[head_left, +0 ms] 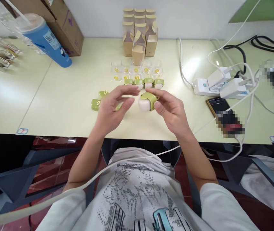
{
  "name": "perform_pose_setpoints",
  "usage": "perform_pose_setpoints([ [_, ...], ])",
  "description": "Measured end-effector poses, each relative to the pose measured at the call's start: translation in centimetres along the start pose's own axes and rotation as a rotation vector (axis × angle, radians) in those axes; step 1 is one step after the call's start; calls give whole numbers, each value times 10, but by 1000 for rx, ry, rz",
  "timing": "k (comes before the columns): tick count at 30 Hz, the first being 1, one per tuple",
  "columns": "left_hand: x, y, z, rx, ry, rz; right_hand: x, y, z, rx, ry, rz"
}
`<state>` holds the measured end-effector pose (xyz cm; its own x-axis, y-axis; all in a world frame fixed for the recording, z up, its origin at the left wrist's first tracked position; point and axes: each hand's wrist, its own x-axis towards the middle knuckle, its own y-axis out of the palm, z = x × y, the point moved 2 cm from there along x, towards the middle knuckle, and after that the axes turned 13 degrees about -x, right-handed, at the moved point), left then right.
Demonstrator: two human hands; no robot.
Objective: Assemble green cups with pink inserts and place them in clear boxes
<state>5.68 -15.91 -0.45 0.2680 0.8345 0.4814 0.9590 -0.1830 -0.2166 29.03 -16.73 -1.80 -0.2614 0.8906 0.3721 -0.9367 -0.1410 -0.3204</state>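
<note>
My right hand (pixel 173 110) pinches a white case with a green cover (pixel 149 102) by its right side, above the table. My left hand (pixel 114 109) is to the left of it with fingers apart and nothing between them. Behind my hands stands a row of similar green-and-white cases (pixel 148 82). Clear containers with yellow marks (pixel 136 69) stand behind that row. Several green covers (pixel 95 104) lie left of my left hand, one partly hidden behind it.
Open cardboard boxes (pixel 139 45) stand by the wall. A blue cup (pixel 52 43) leans at the left. Right of my hands are a power strip (pixel 201 86), a phone (pixel 217 106) and loose cables. A white cable (pixel 127 159) crosses before my body.
</note>
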Motion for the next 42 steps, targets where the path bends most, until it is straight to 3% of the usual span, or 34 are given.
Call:
perform_pose_setpoints([
  [4, 7, -31, 25, 570, -123, 78, 4, -13, -15, -51, 32, -140],
  [6, 8, -42, 39, 721, -204, 152, 5, -23, -21, -7, 52, -162],
  [10, 6, -52, 54, 740, -319, 262, 17, -35, -19, -8, 28, -184],
  [12, 7, -55, 52, 686, -337, 238, 37, -31, -11, -92, -4, -168],
  [14, 9, -57, 48, 649, -334, 155, 68, -19, -3, -238, -48, -91],
  [18, 13, -63, 40, 599, -348, -15, 144, 20, -1, -591, -140, 217],
  [21, 13, -69, 38, 572, -368, -115, 178, 49, -8, -810, -199, 387],
  [25, 12, -81, 44, 530, -333, -180, 182, 73, -15, -959, -242, 475],
  [30, 13, -88, 52, 461, -275, -198, 179, 85, -26, -1095, -252, 515],
  [42, 12, -84, 56, 427, -258, -177, 176, 84, -40, -1038, -240, 524],
])
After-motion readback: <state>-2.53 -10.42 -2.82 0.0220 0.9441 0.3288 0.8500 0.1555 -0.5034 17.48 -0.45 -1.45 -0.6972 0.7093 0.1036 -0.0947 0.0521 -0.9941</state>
